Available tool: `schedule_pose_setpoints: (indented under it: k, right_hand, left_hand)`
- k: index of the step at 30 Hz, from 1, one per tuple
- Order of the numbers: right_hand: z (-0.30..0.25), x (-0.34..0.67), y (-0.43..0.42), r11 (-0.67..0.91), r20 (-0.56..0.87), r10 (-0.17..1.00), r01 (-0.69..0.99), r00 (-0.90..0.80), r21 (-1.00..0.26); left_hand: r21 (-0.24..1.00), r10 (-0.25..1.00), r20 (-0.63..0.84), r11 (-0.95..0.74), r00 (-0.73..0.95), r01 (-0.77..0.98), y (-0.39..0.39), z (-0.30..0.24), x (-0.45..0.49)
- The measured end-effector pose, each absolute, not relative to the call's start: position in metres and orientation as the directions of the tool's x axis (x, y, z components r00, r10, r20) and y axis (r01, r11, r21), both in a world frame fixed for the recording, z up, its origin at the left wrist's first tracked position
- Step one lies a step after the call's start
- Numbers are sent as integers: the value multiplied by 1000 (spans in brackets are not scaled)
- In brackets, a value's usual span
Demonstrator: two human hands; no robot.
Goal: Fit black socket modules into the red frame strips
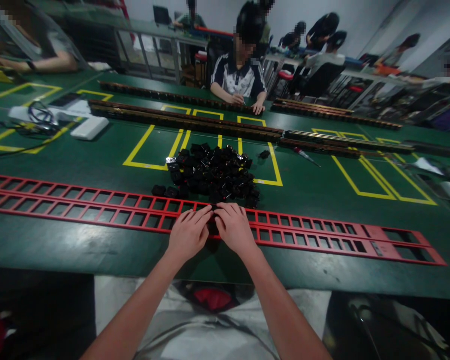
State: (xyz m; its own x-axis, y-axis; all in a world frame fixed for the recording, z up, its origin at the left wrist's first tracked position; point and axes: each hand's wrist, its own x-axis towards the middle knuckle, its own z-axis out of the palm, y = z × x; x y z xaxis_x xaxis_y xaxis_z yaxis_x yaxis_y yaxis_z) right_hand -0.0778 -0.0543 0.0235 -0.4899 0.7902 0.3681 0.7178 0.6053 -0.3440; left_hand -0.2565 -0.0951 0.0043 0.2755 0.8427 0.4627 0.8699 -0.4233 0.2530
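Observation:
A long red slotted frame (373,232) with two rows of rectangular openings lies across the table in front of me. My left hand (189,232) and my right hand (233,227) meet over its middle, fingertips nearly touching. Between them is a small black block (212,229), mostly covered by my fingers; both hands are closed on it at the openings. How deep it sits in the frame cannot be seen. Just beyond my fingers, a pile of similar black blocks (213,172) reaches close to the frame's far edge.
Long dark strips (187,117) run across the green table (97,250) beyond the pile. A screwdriver (305,156) lies to the right. White boxes (90,128) and cables (41,120) are at the left. Across the table a person (240,75) works; others sit farther back.

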Motion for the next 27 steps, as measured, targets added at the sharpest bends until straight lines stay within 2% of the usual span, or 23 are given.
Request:
schedule_pose_setpoints:
  k: [6,8,10,12,14,17,20,23,27]
  right_hand:
    - [27,-59,-46,587,392,800,727,-454,-356]
    - [28,-44,-38,481,442,842,802,-309,-355]
    - [28,-30,-30,291,455,885,877,-96,-383]
    - [28,-21,-23,121,395,918,912,48,-393]
    - [27,-20,-19,43,314,946,933,76,-357]
    - [27,-23,-18,9,251,965,950,74,-313]
    - [25,-25,-19,-5,249,964,944,92,-329]
    - [22,-22,-18,40,272,959,903,87,-428]
    - [19,-15,-14,184,386,918,766,89,-616]
  left_hand:
    - [243,844,459,-420,278,874,-95,4,-257]
    - [241,845,455,-419,280,875,-95,4,-256]
    - [242,846,454,-419,280,875,-95,4,-256]
    - [240,846,453,-419,280,876,-95,5,-256]
    - [232,847,449,-418,284,879,-95,5,-257]
    - [222,846,448,-418,289,881,-96,5,-257]
    - [220,846,449,-418,289,882,-96,5,-257]
    - [222,850,444,-410,283,885,-96,6,-257]
    - [231,854,441,-405,276,885,-96,6,-257]
